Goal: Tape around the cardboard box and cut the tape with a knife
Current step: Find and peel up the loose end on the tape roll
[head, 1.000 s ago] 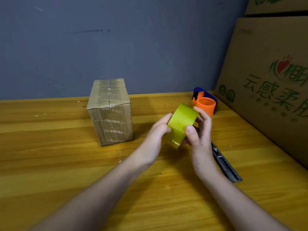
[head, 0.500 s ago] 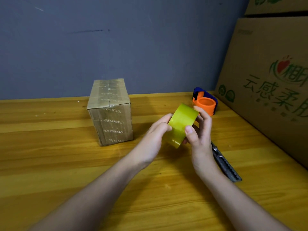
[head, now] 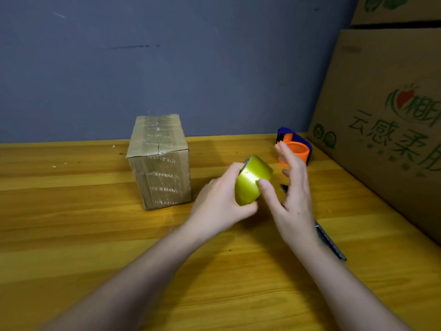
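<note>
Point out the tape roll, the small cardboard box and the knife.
tape roll (head: 250, 181): head view, on its shiny yellow outer band.
small cardboard box (head: 164, 177): head view, on its printed front face.
knife (head: 330, 242): head view, on the dark handle showing past the right wrist.

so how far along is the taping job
Barely begun. No strand yet runs from the yellow roll to the box, which stands apart on the table. The left hand grips the roll; the right hand thumbs its face, fingers open. Wrapping and cutting remain; the knife lies untouched.
</note>
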